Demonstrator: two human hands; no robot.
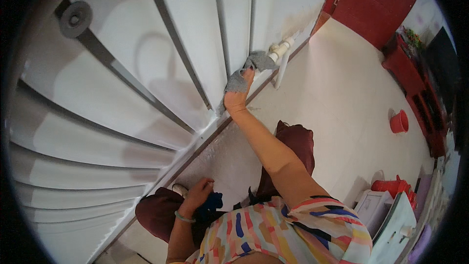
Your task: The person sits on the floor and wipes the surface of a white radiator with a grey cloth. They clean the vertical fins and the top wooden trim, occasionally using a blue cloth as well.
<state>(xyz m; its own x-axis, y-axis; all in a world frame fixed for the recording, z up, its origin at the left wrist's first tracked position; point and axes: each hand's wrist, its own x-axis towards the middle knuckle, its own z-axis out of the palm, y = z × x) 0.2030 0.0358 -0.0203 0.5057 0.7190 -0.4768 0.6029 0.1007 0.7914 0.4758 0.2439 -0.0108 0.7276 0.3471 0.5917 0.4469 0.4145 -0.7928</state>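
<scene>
My right hand (247, 76) is shut on a grey cloth (236, 81), which drapes over the back of the hand. It presses low against a white panel (199, 40) with dark upright grooves. Part of the cloth bunches beside a cream pipe valve (281, 49) at the panel's foot. My left hand (199, 192), with a pale green bangle at the wrist, is by my left knee (157, 211), fingers bent. A dark blue cloth-like thing (212, 204) shows right beside it; whether the hand grips it I cannot tell.
A grey round fitting (75, 19) sits on the panel. A white ledge (201, 137) runs along its foot. Right of me, a red bucket (399, 121) stands on the pale floor (351, 91). Beyond are red furniture (406, 73), a red door (377, 3) and a white box (370, 209).
</scene>
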